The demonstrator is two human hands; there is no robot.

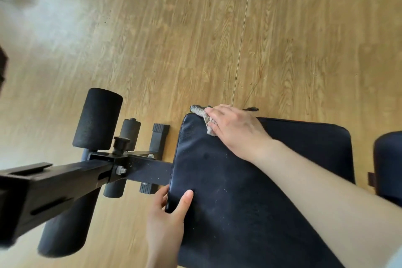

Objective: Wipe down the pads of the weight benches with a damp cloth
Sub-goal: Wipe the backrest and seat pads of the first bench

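Observation:
A dark seat pad of a weight bench fills the lower middle of the head view, with light specks on its surface. My right hand lies flat on a small grey cloth, pressing it against the pad's far left corner. My left hand grips the pad's near left corner, thumb on top and fingers round the edge. A second dark pad shows at the right edge.
The bench's black steel frame runs off to the left with bolts and a knob. Black foam rollers stick out on both sides of it. Wooden floor lies all around.

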